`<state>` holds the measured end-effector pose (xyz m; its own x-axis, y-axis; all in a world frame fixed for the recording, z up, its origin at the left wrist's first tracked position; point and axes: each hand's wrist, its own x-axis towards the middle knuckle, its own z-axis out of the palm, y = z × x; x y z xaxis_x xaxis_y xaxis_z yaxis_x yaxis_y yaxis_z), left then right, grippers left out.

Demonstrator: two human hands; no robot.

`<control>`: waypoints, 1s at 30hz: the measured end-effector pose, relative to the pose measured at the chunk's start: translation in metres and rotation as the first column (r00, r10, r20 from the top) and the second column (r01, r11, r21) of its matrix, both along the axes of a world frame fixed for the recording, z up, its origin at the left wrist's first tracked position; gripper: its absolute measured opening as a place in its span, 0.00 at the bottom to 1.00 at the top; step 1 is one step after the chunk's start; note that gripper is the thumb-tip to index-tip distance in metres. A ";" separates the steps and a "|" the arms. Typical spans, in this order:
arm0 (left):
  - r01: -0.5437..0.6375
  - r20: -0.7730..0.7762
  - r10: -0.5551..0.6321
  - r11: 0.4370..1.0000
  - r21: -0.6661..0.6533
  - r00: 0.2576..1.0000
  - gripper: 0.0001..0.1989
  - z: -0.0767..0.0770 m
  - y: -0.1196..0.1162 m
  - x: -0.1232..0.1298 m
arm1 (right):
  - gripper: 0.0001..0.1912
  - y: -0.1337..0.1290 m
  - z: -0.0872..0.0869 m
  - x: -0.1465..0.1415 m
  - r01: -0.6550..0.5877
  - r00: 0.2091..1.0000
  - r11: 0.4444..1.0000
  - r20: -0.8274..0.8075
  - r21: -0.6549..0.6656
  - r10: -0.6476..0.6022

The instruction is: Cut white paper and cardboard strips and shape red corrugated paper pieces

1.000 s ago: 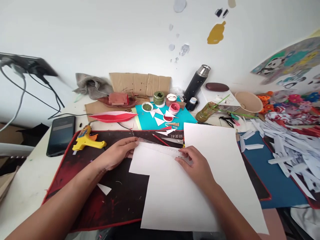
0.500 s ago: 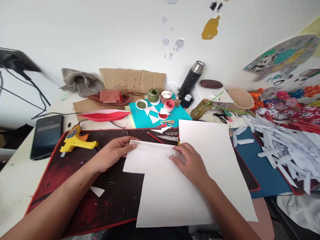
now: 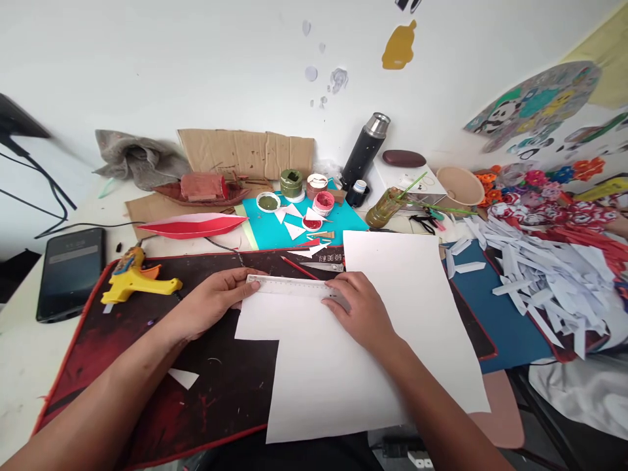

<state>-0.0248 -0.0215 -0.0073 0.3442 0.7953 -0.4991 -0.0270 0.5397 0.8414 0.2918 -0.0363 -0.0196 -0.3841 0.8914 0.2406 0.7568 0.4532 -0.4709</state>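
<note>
A large white sheet of paper (image 3: 333, 373) with a stepped left edge lies on the dark mat. Along its upper edge rests a clear ruler (image 3: 292, 288). My left hand (image 3: 220, 297) pinches the ruler's left end and the paper's corner, thumb on top. At the ruler's right end, my right hand (image 3: 360, 307) has its thumb and fingers closed on it. A red pencil (image 3: 297, 267) and scissors (image 3: 326, 266) lie just beyond the paper.
A yellow glue gun (image 3: 142, 282) and a phone (image 3: 71, 273) are at the left. Paint jars (image 3: 292, 185), a red paper boat (image 3: 193, 226) and a black flask (image 3: 366, 150) stand behind. Folded paper strips (image 3: 534, 281) are heaped at the right.
The view has shifted, so most things appear a little further left. Both hands keep their hold on the ruler, which looks slightly more tilted up toward the camera and clearer.
</note>
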 end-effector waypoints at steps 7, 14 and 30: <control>-0.027 -0.009 0.027 1.000 -0.013 1.000 0.28 0.001 0.000 0.001 | 0.10 0.003 -0.004 -0.003 0.011 1.000 1.000 -0.012 0.012 -0.011; -0.030 -0.018 0.030 0.999 -0.024 0.999 0.28 0.000 0.000 0.001 | 0.10 0.004 -0.005 -0.003 0.021 0.999 1.000 -0.045 0.010 -0.021; -0.028 -0.052 0.028 1.000 0.006 0.998 0.26 -0.001 0.002 0.000 | 0.09 0.002 -0.008 -0.003 0.031 0.997 0.999 -0.069 0.019 -0.029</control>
<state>-0.0248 -0.0198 -0.0081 0.2953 0.8069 -0.5115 0.0024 0.5348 0.8450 0.2885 -0.0343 -0.0274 -0.3392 0.8970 0.2834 0.7367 0.4406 -0.5130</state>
